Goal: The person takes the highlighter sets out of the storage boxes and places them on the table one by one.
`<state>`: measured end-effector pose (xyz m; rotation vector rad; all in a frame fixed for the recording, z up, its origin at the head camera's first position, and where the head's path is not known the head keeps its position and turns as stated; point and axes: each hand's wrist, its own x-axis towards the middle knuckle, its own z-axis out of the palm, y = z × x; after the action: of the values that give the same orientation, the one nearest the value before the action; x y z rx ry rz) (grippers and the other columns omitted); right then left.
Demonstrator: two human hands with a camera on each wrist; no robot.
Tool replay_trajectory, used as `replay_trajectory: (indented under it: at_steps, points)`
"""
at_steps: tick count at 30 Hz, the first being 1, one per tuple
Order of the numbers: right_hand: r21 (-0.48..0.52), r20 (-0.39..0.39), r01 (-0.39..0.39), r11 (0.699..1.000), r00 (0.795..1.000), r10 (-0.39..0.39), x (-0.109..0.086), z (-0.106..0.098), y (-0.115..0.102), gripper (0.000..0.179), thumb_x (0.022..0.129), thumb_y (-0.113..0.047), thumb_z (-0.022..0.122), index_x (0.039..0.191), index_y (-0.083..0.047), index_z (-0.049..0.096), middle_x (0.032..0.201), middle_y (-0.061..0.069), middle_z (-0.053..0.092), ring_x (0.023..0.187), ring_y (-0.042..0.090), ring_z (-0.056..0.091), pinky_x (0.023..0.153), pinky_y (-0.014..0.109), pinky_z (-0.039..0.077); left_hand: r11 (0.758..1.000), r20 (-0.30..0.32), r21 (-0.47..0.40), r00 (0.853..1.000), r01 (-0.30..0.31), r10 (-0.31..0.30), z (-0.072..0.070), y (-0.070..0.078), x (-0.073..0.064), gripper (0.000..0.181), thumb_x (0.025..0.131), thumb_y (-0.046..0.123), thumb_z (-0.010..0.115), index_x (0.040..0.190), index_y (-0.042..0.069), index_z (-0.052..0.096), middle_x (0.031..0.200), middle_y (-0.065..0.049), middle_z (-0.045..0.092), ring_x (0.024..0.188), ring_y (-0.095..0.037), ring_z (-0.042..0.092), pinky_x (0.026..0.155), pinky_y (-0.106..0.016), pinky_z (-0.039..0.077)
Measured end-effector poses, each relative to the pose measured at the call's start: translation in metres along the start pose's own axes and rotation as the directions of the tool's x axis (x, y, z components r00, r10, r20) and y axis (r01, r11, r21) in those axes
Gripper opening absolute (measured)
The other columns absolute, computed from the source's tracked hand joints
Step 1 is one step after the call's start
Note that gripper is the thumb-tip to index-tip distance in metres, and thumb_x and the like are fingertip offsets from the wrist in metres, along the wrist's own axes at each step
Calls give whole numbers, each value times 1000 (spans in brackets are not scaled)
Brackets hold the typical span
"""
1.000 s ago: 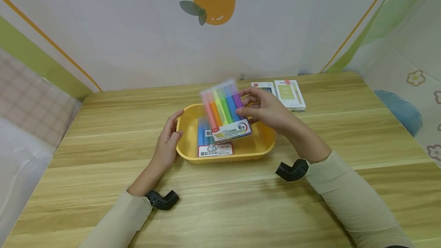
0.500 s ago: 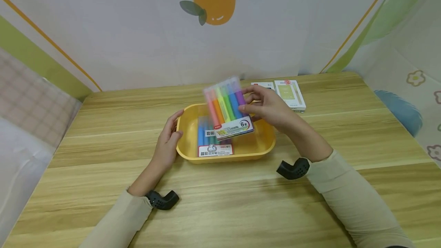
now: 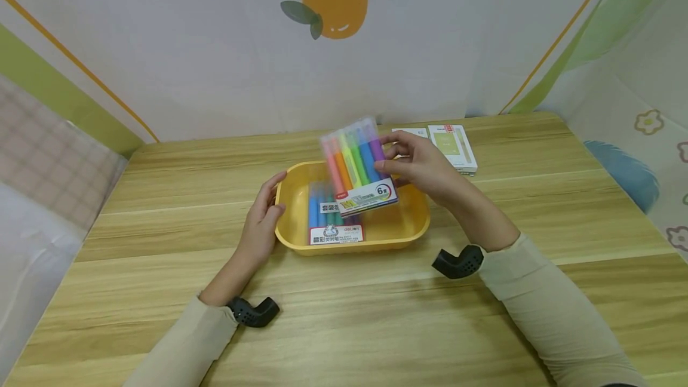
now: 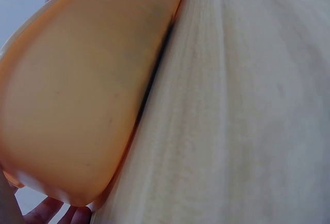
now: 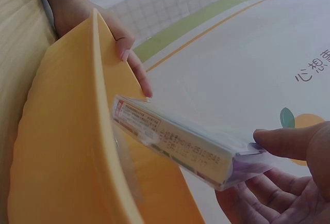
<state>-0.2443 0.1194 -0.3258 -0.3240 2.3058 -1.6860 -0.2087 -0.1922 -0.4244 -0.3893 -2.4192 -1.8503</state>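
Observation:
In the head view my right hand (image 3: 424,166) pinches a clear pack of rainbow-coloured highlighters (image 3: 357,166) by its right edge. The pack hangs tilted above a yellow plastic basket (image 3: 355,249). Inside the basket lies a second highlighter pack (image 3: 322,217), partly covered by the held one. My left hand (image 3: 261,223) grips the basket's left end, its thumb at the rim. The right wrist view has the held pack (image 5: 175,141) edge-on between my thumb and fingers. In the left wrist view the basket's outer wall (image 4: 77,90) hides most of the left hand.
Two flat boxes lie behind the basket: a white one with a green panel (image 3: 453,148), and another (image 3: 412,132) mostly hidden by the right hand and pack. The wooden table (image 3: 344,321) meets a cloth backdrop printed with an orange (image 3: 335,2).
My right hand has raised the highlighter pack slightly and shifted it to the right, uncovering more of the pack in the basket. My left hand has stayed still.

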Motion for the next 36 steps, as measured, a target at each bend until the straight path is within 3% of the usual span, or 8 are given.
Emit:
replay_trajectory:
  at_steps: [36]
  points:
    - [-16,-2,-10,1000,1000,9,3,0,3,48,96,-17,67,140,-10,52,108,11,62,93,23,70,78,35,62,1000,-1,3,1000,10,-10,0,1,0,59,99,6,35,156,21,37,150,-20,47,123,-34,54,83,-17,53]
